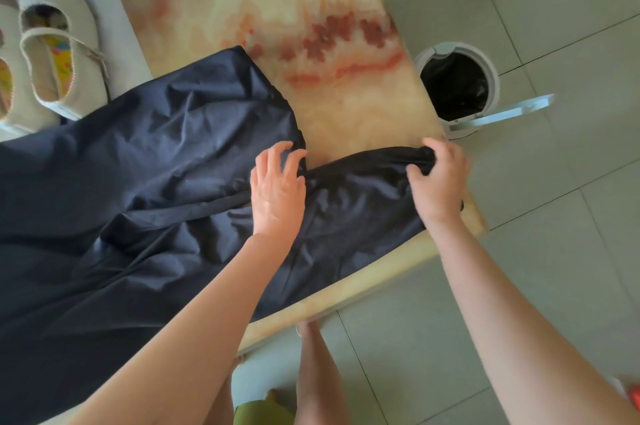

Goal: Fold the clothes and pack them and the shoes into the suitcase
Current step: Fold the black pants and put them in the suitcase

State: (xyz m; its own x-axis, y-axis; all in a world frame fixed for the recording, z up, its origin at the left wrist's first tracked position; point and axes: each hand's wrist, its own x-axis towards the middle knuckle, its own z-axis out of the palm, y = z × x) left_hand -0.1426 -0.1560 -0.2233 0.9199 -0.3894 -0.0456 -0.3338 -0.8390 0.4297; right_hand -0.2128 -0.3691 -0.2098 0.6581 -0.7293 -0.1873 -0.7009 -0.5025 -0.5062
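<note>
- Table (277,9): marble-patterned top in cream with red veining. It is the reference for all positions below.
- Dark garment (138,165): navy cloth, creased and unfolded. It covers the near half of the table, and its left part runs off the table's left side and out of view. One rounded end lies toward the table's middle. A second end reaches the table's right edge.
- Left hand (277,189): lies palm down on the garment near the middle of the table. Its fingers (277,154) are spread and slightly bent, with the tips at the cloth's edge. It grips nothing.
- Right hand (438,179): at the table's right edge. Fingers and thumb are curled round the bunched end of the garment and hold it gathered.
- Shoes (59,54): a beige strapped pair with patterned insoles, on a pale surface just beside the table's left edge. The garment's edge touches the nearer shoe.
- Bin (493,78): white and round with a dark liner and its lid tipped open. It stands on the tiled floor (554,251) just beside the table's right edge.
</note>
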